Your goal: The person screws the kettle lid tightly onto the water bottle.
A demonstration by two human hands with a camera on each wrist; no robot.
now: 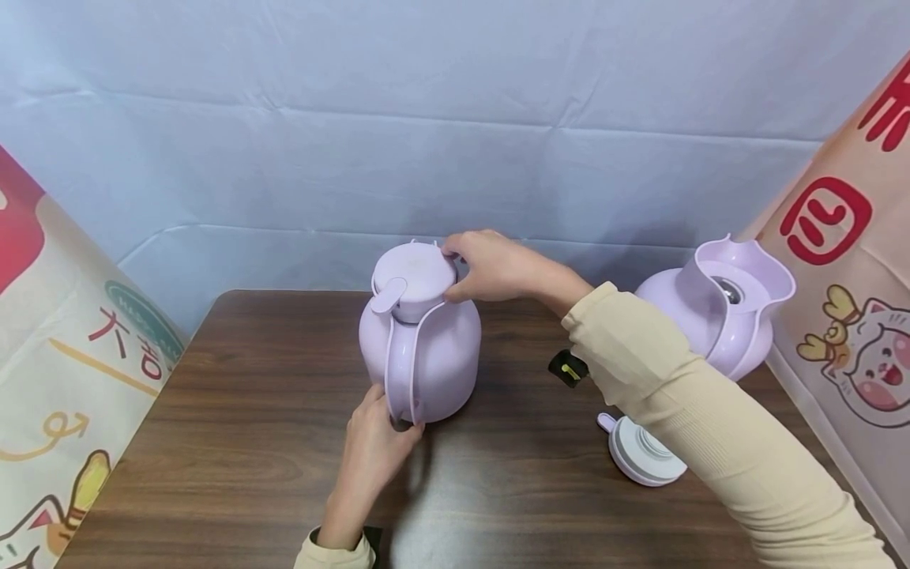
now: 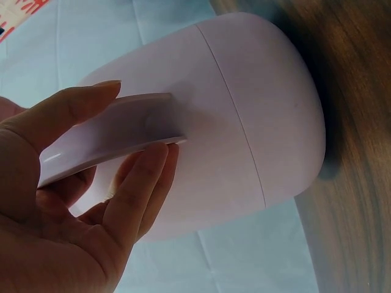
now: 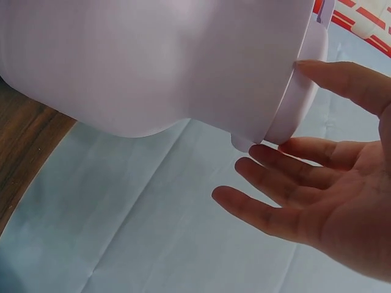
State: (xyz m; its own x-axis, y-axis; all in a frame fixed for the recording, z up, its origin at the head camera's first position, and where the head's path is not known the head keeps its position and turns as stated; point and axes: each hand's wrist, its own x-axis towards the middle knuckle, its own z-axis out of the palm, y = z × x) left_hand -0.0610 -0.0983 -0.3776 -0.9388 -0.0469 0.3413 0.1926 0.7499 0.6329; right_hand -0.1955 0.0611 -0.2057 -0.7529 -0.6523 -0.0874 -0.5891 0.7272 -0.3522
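Pale-lilac, round-bodied, plastic-looking jug (image 1: 451,356) upright at mid-frame on the dark brown wood-grain table (image 1: 235,411); left hand (image 1: 377,442) pinches its curved lilac handle (image 1: 401,371) low down, thumb opposite fingers; right hand (image 1: 498,265) pinches the round lilac lid (image 1: 412,269) at its right edge, thumb and forefinger on it, other fingers spread. Best handling, I judge: brace handle against twisting; keep lid level; spread grip wider across it.

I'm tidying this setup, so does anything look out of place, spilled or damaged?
The right-hand kettle stands open, and a loose lid lies underside up on the table nearby. That looks odd because the middle kettle has its top lid on. I see no spill or damage.
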